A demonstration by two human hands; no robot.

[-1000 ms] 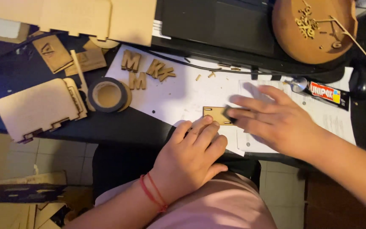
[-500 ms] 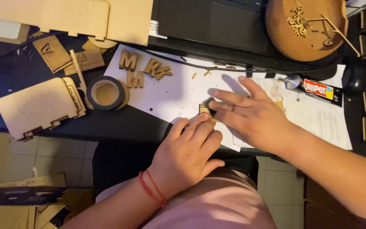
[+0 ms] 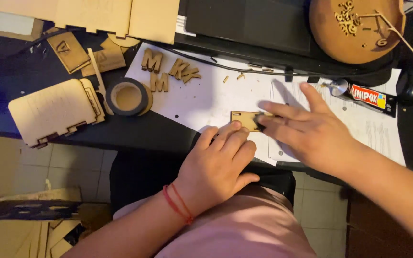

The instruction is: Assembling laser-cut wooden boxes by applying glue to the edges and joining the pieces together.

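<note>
Thin, matt, pale-brown wood in the small rectangular plate (image 3: 244, 119), pressed under both hands on smooth white paper (image 3: 201, 98). Same raw, unvarnished wood in the cut-out letters (image 3: 168, 69) and the slotted box panels (image 3: 53, 112). Dark tape roll (image 3: 127, 97) with a dull cardboard core. Glossy printed skin and shiny metal neck on the glue tube (image 3: 365, 96). Smooth brown sheen on the round dish (image 3: 326, 28). Soft red thread at the left wrist (image 3: 178, 204); matt pink cloth (image 3: 244, 229) below.

The right hand (image 3: 311, 131) hides the far end of the small wooden plate (image 3: 244, 119), its fingers motion-blurred.
</note>
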